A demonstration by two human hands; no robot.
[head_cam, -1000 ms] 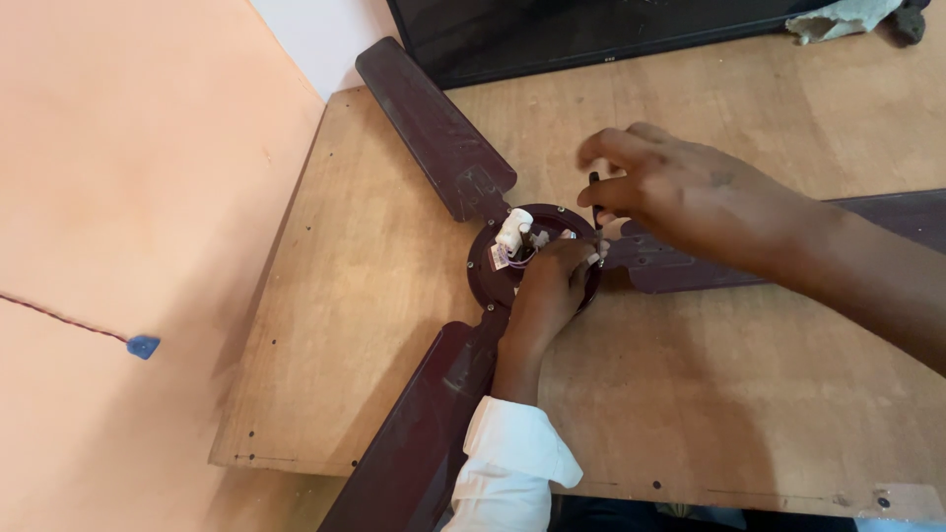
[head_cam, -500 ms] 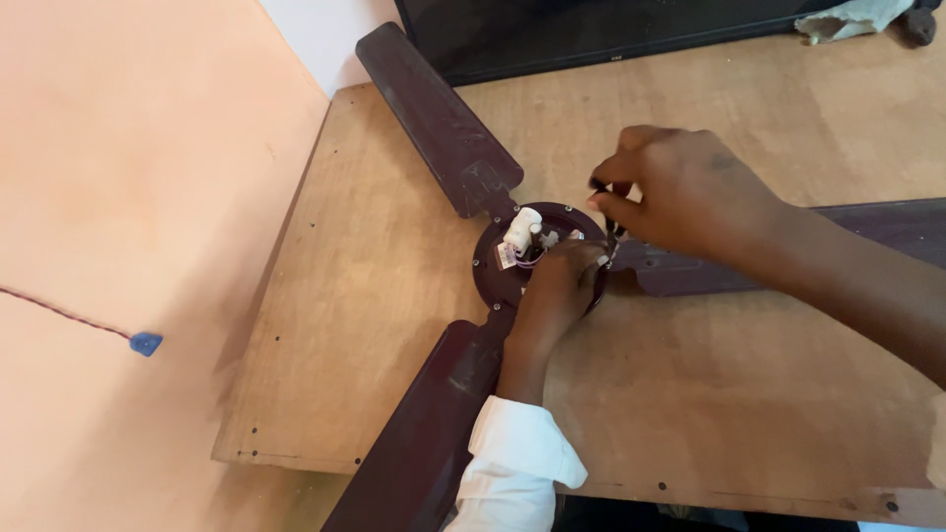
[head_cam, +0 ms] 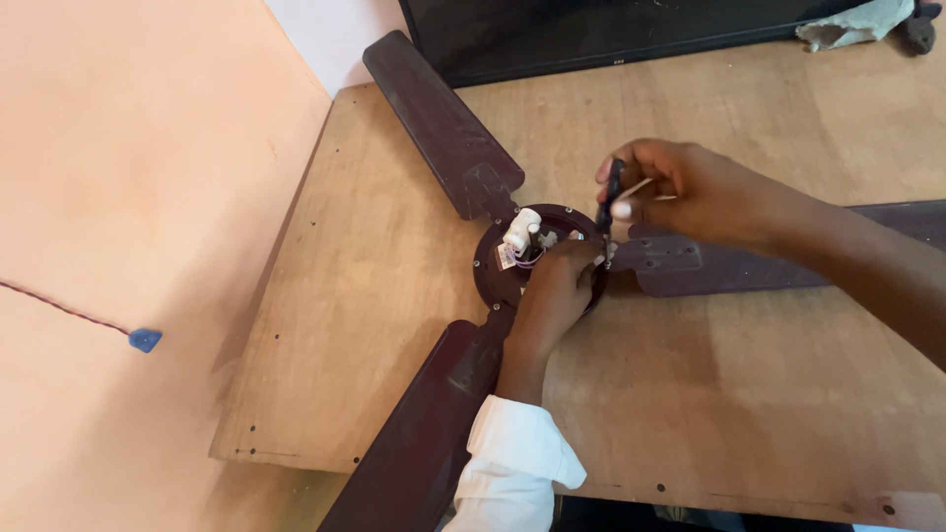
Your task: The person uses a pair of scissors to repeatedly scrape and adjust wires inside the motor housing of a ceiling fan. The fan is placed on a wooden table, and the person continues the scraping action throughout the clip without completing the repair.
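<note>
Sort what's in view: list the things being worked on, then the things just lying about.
In hand:
- ceiling fan hub with its three dark blades
- white capacitor and wires on the hub
- slim dark tool held by the right hand
- left hand resting on the hub

Lying about:
- crumpled cloth
- dark panel at the table's back
- blue clip on a cord

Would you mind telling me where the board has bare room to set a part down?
Bare board lies left of the hub between two blades, and below the right blade. It is crowded at the hub, where both hands work.
</note>
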